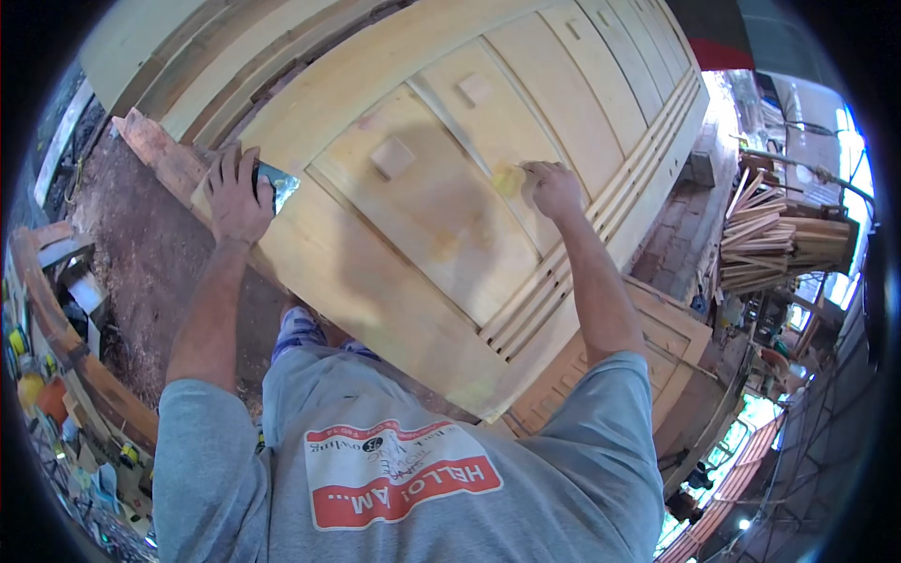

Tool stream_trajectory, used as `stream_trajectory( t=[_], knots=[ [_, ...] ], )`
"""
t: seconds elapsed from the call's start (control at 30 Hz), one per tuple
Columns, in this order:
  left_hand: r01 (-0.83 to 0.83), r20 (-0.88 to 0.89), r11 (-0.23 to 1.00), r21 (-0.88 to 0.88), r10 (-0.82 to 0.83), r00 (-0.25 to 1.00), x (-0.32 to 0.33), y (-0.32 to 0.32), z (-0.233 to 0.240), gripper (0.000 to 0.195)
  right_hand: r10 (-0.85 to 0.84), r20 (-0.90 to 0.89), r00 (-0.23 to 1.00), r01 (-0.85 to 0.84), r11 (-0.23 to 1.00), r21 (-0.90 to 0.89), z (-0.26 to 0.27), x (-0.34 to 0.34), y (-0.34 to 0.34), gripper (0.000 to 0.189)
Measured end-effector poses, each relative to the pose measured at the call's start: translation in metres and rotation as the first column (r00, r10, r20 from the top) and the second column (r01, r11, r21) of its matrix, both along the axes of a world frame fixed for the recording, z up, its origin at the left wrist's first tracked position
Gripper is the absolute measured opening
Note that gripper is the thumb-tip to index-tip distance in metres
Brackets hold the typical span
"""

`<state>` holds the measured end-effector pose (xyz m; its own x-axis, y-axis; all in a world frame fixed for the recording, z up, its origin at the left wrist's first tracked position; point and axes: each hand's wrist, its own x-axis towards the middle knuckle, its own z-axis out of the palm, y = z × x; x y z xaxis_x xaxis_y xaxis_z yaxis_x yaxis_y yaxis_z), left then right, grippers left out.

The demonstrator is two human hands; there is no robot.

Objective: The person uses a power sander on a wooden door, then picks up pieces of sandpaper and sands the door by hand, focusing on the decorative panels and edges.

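A large panelled wooden door [366, 281] lies flat before me, with recessed panels and several slats along its right side. My left hand [241, 200] rests spread at the door's left edge, touching a dark, flat, shiny object [285, 186]; whether the fingers grip it cannot be told. Over the panels, my right hand [556, 188] has its fingers closed on a small thin item, mostly hidden. Beside those fingertips is a yellowish patch [505, 181] on the wood. Two small square wooden blocks [392, 157] [474, 89] sit on the panels nearby.
More wooden boards [204, 63] lie beyond the door at the upper left. A rough timber [158, 151] runs under its left edge. Another panelled wooden piece [665, 338] lies at the right, below a pile of thin wood strips [757, 236]. Cluttered items line the lower left.
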<state>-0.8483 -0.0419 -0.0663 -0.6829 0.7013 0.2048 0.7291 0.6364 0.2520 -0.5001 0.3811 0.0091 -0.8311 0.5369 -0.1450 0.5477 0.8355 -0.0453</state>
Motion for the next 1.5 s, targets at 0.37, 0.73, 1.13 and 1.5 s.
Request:
stream_trajectory(
  t=[0.37, 0.73, 1.13, 1.5],
  knots=[
    [0.010, -0.016, 1.000, 0.010, -0.009, 1.000, -0.001, -0.002, -0.002, 0.053, 0.021, 0.066, 0.998, -0.021, 1.000, 0.003, -0.012, 0.026, -0.057, 0.029],
    [0.027, -0.006, 0.997, 0.075, -0.026, 1.000, -0.003, -0.003, -0.005, 0.053, -0.313, -0.305, 0.899, 0.281, 0.949, -0.145, 0.047, 0.066, -0.068, 0.034],
    [0.168, 0.105, 0.984, 0.057, -0.173, 0.979, 0.000, -0.011, 0.026, 0.075, -0.991, -0.090, -0.095, 0.206, 0.069, -0.976, 0.054, 0.143, -0.261, 0.037],
    [0.015, 0.425, 0.956, -0.293, 0.116, 0.898, -0.001, 0.011, 0.054, 0.087, -0.950, 0.151, -0.272, 0.001, -0.158, -0.987, 0.029, 0.153, -0.366, 0.046]
  ],
)
